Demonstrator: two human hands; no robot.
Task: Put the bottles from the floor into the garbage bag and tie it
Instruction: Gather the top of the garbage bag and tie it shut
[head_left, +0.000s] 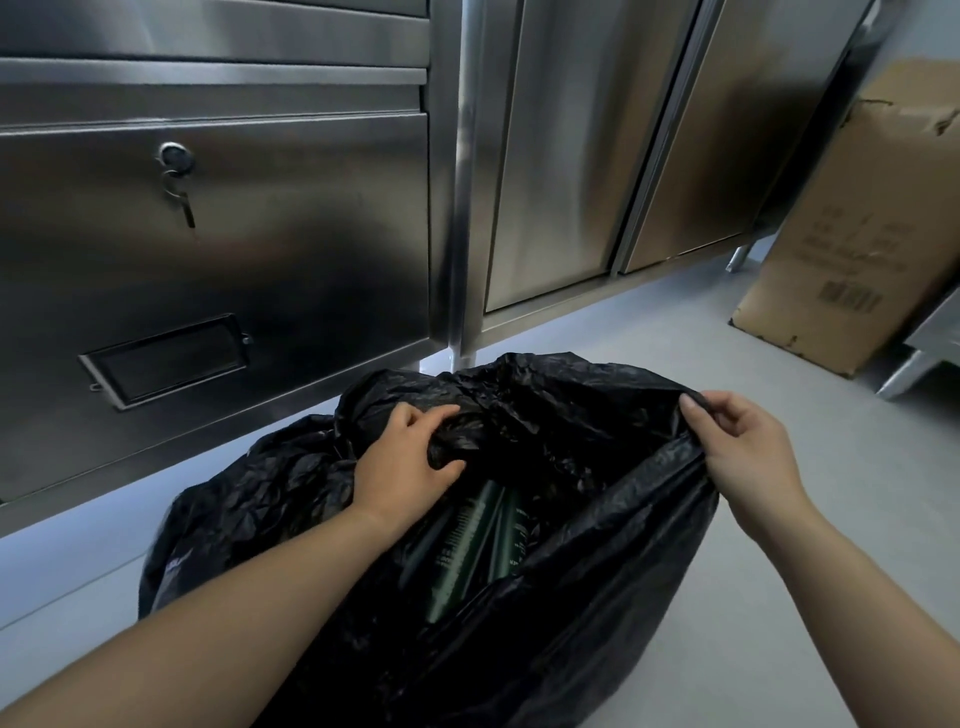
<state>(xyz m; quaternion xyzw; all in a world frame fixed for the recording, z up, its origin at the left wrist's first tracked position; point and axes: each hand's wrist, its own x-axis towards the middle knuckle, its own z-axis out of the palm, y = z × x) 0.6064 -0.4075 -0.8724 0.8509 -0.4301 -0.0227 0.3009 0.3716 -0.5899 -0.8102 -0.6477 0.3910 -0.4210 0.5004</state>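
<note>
1. Handling: garbage bag (597, 597) is thin soft film, prob. slippery and floppy w/ no shape of its own. It should bunch easily and could tear if yanked. Load inside looks like several bottles (467, 540), so the bottom is prob. heavy-ish; can't tell glass vs plastic, so treat as fragile.
2. Where to hold: best at the top rim, opposite sides, gathering enough slack for two tails to knot. Grabbing lower would drag the bottles.
3. L hand (405, 457): fingers + thumb curled round a bunched wad of the far-left rim, a firm grasp.
4. R hand (748, 447): thumb and fingers pinch the right rim edge, pulling it up and outward so that side is taut.
5. Look: bag is black, glossy and heavily crinkled, mouth open, not yet tied. Bottles are dark green w/ pale label text, lying slanted, side by side, deep inside.
6. Location: bag sits on pale grey floor (779, 597), just in front of a steel cabinet (260, 234). A cardboard box (857, 234) stands well apart at far right. No loose bottles visible on the floor.
</note>
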